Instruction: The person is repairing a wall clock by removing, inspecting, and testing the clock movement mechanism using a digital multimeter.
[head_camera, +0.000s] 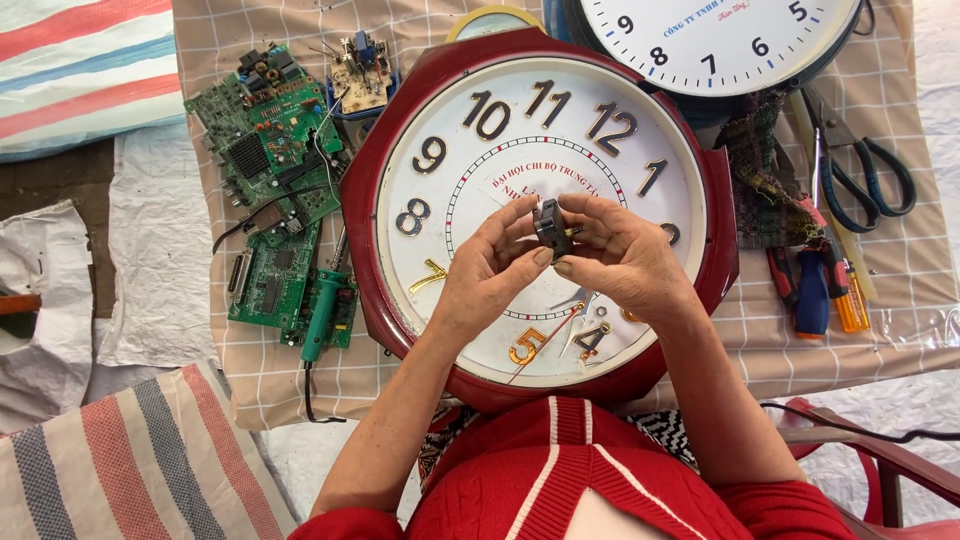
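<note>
left hand (490, 265): fingers (528, 258) pinched on the left side of a small black clock movement (551, 228), thumb under it.
right hand (618, 255): fingers clamped on the right side of the same movement, fingertips curled toward it.
clock movement: held in the air between both hands, above the centre of the dial, not resting on it.
wall clock (400, 130): big, dark red octagonal frame, white dial, gold numerals; lies face up on the worktop (900, 270) under the hands. Loose gold hands lie near the bottom numerals.
second clock (700, 40): white dial, dark rim, top edge of view, partly cut off.
left of clock: green circuit boards (270, 150), soldering iron (322, 318) with green handle.
right of clock: scissors (860, 170), screwdrivers (812, 290), a strip of dark woven cloth (765, 180).
worktop cover: beige checked cloth.
</note>
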